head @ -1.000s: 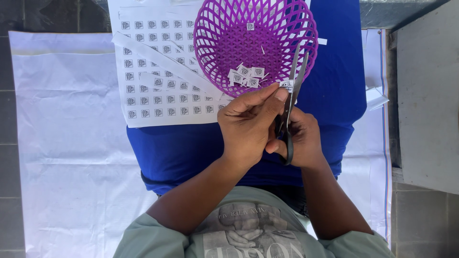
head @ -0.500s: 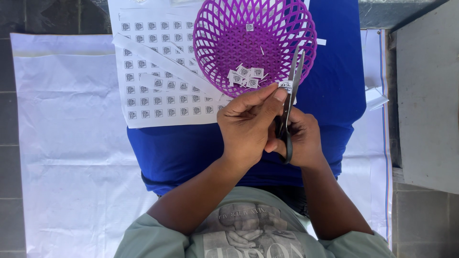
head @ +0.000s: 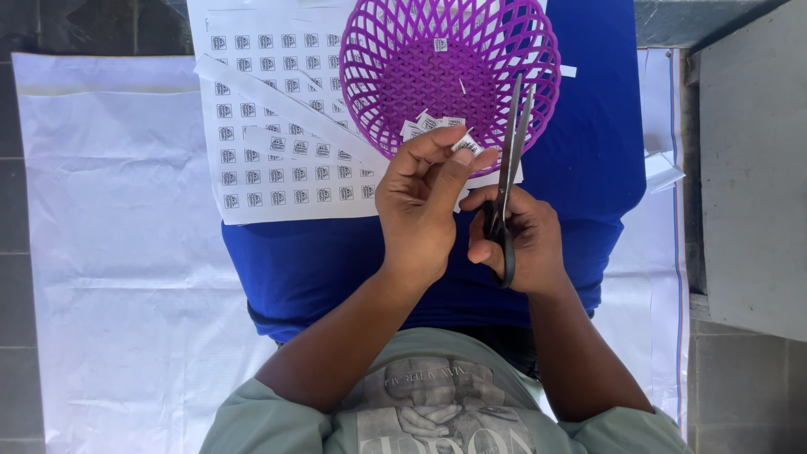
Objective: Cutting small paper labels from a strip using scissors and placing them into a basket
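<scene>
Far left: white sheet [head: 126,252] spread flat over grey floor tiles [head: 13,252], running under everything else. On top of it, blue cloth [head: 319,261] laid across the middle. Upper left of the cloth: printed paper sheet [head: 252,109] with a grid of small square labels, partly cut, several loose strips [head: 277,105] fanned diagonally across it toward the basket.

Centre: left hand [head: 424,210] raised above the cloth, thumb and fingers pinched together on a small cut label [head: 467,145], held right at the near rim of the basket. Clamped on the label, not loose.

Above the hands: purple lattice basket [head: 454,50], round, overlapping the paper sheet's right edge. Small pile of cut labels [head: 424,124] lying inside near the lower rim, one stray label higher up inside.

Just right of the left hand: right hand [head: 517,240] closed around the black handles of scissors [head: 509,160]. Blades pointing up over the basket rim, slightly apart at the tips. Both hands touching at the knuckles.

Right side: more white sheet, small folded paper scrap [head: 664,172] at its edge, then grey slab [head: 752,168] along the frame edge.

Bottom: pale green shirt [head: 437,412], forearms coming up from it.
</scene>
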